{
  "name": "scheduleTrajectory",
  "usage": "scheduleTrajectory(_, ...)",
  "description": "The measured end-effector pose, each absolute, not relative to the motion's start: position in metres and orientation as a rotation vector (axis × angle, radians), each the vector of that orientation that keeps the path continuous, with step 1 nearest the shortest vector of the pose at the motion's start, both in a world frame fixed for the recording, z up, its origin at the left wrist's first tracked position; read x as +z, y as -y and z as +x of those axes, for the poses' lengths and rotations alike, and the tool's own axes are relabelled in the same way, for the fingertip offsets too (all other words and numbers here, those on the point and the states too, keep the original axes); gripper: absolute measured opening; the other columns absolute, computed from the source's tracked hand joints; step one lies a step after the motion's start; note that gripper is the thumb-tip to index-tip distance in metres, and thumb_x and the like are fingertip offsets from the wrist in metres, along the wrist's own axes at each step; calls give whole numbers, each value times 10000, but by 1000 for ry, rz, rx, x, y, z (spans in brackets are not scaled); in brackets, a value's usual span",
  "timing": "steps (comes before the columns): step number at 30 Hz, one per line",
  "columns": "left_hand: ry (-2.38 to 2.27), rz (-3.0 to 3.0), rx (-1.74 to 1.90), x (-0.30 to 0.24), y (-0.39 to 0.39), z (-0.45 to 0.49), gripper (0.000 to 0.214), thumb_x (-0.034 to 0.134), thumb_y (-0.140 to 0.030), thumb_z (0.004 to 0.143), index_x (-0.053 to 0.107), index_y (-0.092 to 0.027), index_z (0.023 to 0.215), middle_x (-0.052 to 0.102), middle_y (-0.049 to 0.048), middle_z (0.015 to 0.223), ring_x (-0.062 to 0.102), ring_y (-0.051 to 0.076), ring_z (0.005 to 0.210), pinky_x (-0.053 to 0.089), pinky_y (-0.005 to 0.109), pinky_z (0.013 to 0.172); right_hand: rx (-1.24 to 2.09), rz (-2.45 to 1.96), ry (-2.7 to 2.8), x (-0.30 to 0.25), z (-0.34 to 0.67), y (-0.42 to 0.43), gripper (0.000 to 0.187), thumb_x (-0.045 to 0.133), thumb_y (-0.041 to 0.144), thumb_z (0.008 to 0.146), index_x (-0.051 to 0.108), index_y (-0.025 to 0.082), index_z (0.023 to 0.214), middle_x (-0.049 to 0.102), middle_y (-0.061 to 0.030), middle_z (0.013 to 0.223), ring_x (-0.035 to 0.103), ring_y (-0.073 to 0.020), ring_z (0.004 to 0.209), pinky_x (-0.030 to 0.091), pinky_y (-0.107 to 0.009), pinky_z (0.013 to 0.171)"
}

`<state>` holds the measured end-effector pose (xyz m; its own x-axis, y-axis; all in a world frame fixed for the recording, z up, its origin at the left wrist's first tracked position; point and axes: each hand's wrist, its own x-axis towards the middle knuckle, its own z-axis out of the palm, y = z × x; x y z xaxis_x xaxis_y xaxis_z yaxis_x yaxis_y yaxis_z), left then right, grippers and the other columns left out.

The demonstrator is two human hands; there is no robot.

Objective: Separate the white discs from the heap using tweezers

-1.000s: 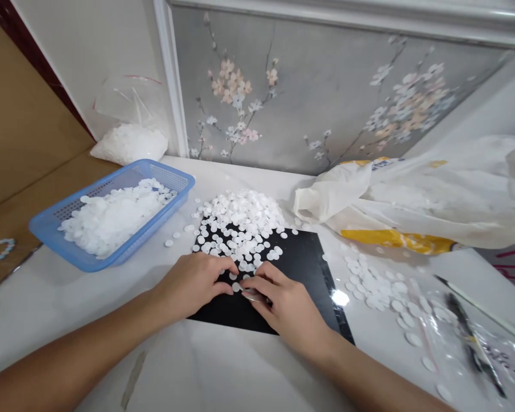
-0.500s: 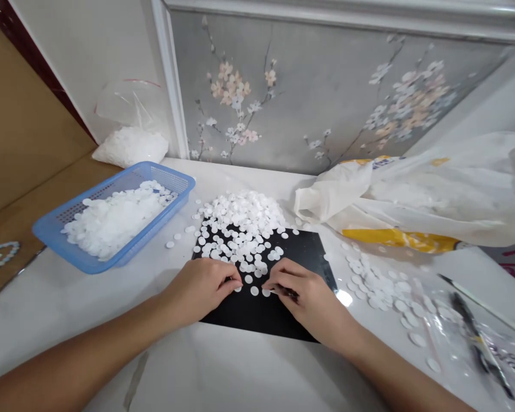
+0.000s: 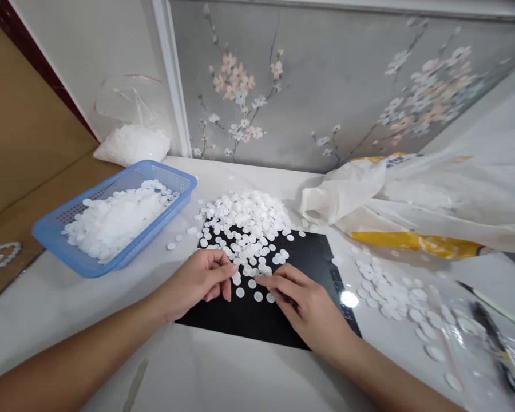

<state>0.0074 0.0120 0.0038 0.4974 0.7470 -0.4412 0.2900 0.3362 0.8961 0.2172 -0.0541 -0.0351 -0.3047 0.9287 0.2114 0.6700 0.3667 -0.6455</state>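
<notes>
Left hand: over the near left part of the black sheet (image 3: 227, 320), here's the left hand (image 3: 193, 280), fingers curled in, thumb reaching across toward the forefinger; whether a disc is pinched there, I can't make out!
Right hand: across the gap, the right hand (image 3: 311, 303), fingers bent, forefinger pointing inward with its tip right at a white disc (image 3: 252, 283); touching or just above it, hard to say.
Right palm: something dark shows under the bent fingers, mostly hidden, so what it is and how firmly it's gripped can't be judged.
Between the hands: a few loose discs (image 3: 258, 296) lie flat on the black sheet, apart from one another, just short of the right fingers.
Main heap: beyond both hands, a big pile of white discs (image 3: 253, 209) spills over the sheet's far edge onto the desk (image 3: 206, 366).
Blue basket: off to the left, the blue basket (image 3: 51, 234) carries another mound of white discs.
Right flank: more scattered discs (image 3: 386, 294) on the desk, near a white plastic bag (image 3: 339, 206).
</notes>
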Motion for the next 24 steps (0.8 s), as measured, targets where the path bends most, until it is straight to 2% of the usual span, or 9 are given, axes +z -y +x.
scheduleTrajectory(4,-1068,1289,365,0,-11,7,244,543,-357,838,473,-172,696,635,-12,548,338,31,353,207,186,403,507,-1410,2181,-33,216,55,434,425,28,813,619,250,1130,566,-39,919,603,-113,642,535,-249,617)
scheduleTrajectory(7,-1092,1377,371,0,-11,7,230,542,-350,827,488,-167,698,638,-10,560,347,31,359,233,177,408,563,-1412,2187,-31,215,55,421,421,9,789,642,242,1062,568,-42,936,601,-112,643,532,-246,607)
scheduleTrajectory(10,-1097,1315,394,4,-12,7,200,550,-306,792,458,-172,675,651,7,602,400,40,386,214,169,397,661,-1393,2084,-30,218,53,357,411,17,805,654,235,948,566,-36,890,600,-122,669,519,-233,601)
scheduleTrajectory(14,-1034,1049,466,10,-19,4,106,502,-245,712,424,-189,666,657,52,652,470,87,443,139,186,366,587,-1502,1862,-32,226,48,204,455,156,888,637,233,940,582,-35,883,591,-138,663,515,-259,614)
scheduleTrajectory(17,-1072,1145,484,10,-22,2,69,475,-235,707,505,-180,678,523,-15,520,363,77,415,130,202,386,544,-1579,1801,-36,230,44,171,481,241,912,650,232,940,584,-32,880,573,-131,616,508,-265,582)
scheduleTrajectory(20,-1203,1604,405,7,-18,3,140,532,-278,762,644,-195,761,402,-61,480,318,82,435,208,216,450,539,-1577,1854,-38,230,41,174,513,277,907,663,249,993,579,-28,878,588,-135,641,507,-269,594)
scheduleTrajectory(24,-1236,2156,240,0,-9,6,182,557,-309,825,714,-277,912,648,-30,690,489,122,551,306,243,554,526,-1561,1926,-38,226,40,136,551,291,886,659,253,960,583,-22,872,601,-138,646,491,-266,581)
